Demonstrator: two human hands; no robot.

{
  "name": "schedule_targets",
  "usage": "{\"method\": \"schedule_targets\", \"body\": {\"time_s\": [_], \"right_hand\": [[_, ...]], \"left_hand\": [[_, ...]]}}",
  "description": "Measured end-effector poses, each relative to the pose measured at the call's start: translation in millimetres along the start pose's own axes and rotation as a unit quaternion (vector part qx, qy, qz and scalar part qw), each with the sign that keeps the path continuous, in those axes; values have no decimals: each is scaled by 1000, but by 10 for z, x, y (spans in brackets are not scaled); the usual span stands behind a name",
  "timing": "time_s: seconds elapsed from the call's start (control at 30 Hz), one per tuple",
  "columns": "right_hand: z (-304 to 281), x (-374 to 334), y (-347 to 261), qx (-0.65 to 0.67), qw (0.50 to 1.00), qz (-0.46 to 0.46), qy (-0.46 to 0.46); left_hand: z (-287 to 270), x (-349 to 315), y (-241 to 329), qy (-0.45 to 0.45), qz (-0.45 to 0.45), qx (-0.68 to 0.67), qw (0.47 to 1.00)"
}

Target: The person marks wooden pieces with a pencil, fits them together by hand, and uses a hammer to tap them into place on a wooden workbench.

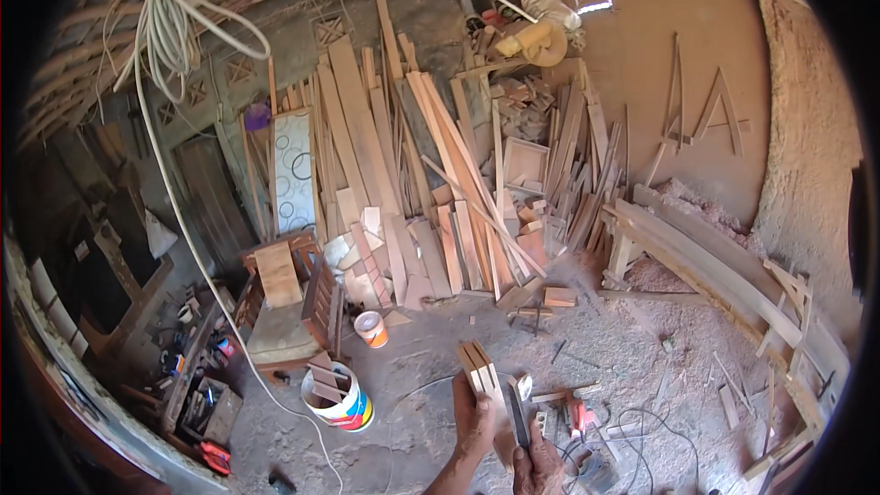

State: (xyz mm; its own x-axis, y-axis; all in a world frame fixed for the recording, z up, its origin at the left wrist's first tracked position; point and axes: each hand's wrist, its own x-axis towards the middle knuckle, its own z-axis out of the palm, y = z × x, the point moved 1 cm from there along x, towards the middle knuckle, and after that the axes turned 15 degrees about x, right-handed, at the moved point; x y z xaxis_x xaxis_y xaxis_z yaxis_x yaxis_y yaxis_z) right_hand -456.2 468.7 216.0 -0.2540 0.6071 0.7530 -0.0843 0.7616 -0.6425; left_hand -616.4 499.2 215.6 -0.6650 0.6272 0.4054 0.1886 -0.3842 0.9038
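My left hand [472,420] is wrapped round a length of pale wood [479,371], whose upper end is cut by slots into prongs. The wood stands tilted up in front of me, its lower part passing down between my hands. Along its right side, my right hand [539,466] grips a dark, flat, narrow metal tool [518,414] pointing upward. Whether this tool is a file or a chisel I cannot tell. Part of it is covered by my right fingers.
A white bucket [365,414] with wood offcuts and a small paint tub [370,329] stand left. Behind is a wooden chair [275,348] and many leaning planks [367,147]. A red power tool [577,416] and cables lie right, near a long timber bench [706,261]. Shavings cover the floor.
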Motion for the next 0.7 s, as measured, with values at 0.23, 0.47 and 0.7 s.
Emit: {"method": "schedule_targets", "body": {"time_s": [0.23, 0.47, 0.7], "right_hand": [[-215, -23, -217, 47, 993, 105, -30], [-225, -15, -285, 135, 986, 97, -1], [-262, -39, -306, 142, 981, 134, -10]], "left_hand": [[214, -146, 217, -26, 10, 20, 999], [254, -274, 263, -49, 21, -2, 999], [267, -317, 258, -61, 14, 19, 998]]}}
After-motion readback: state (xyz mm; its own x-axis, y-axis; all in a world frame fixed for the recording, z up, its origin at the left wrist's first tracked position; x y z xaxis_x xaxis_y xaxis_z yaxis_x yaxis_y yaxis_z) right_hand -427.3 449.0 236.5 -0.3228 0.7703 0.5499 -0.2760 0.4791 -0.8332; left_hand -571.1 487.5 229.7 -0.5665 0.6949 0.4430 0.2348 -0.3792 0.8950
